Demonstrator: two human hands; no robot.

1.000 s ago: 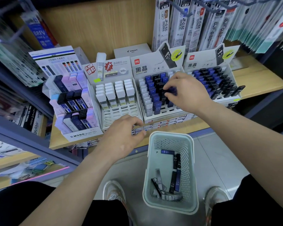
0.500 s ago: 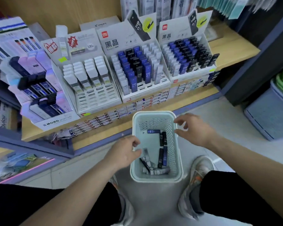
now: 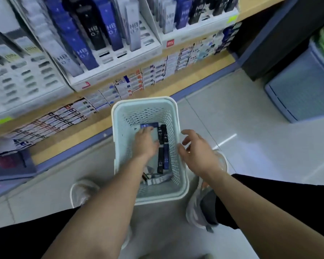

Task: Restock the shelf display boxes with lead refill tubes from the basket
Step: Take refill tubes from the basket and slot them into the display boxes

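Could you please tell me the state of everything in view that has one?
Basket: upright on the floor, nearly empty.
Lead refill tubes: lying loose on the basket bottom.
Left hand: inside the basket, fingers at the tubes, grip unclear.
Right hand: open, empty, at the basket's right rim.
Display box: front slots empty.

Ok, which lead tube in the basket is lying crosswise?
The blue tube at the basket's far end, at the tips of the left hand's fingers; the black tubes beside the hand run lengthwise.
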